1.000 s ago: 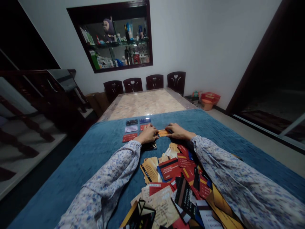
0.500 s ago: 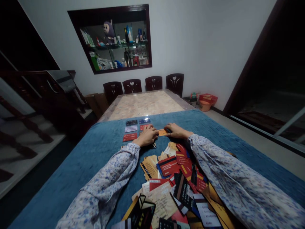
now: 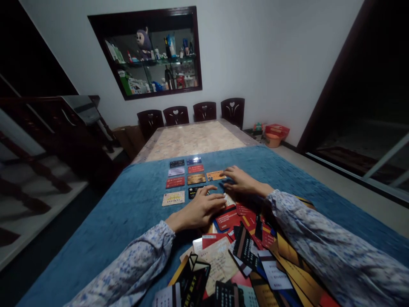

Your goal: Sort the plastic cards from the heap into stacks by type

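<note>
My left hand [image 3: 201, 209] reaches over the far left part of a heap of cards [image 3: 220, 260], fingers stretched out and partly covering it. Whether its fingertips touch the heap I cannot tell. My right hand [image 3: 244, 181] has its fingers apart at the right end of an orange card [image 3: 214, 175], which lies flat on the cloth. Left of that card lie a gold card [image 3: 196, 179] and a red card [image 3: 175, 182]. A black VIP card [image 3: 193, 192], partly behind my left hand, lies beside a beige card [image 3: 173, 198].
Farther back lie a black card [image 3: 177, 163], a blue card [image 3: 194, 161], a pale lilac card [image 3: 176, 172] and another red card [image 3: 196, 169]. A blue cloth [image 3: 105, 230] covers the near table; its far part is patterned tabletop [image 3: 194, 136]. Chairs [image 3: 205, 111] stand behind.
My left hand has left the orange card and come back toward me over the heap, uncovering the gold and black VIP cards. My right hand has drawn slightly right, its fingers loosening from the orange card.
</note>
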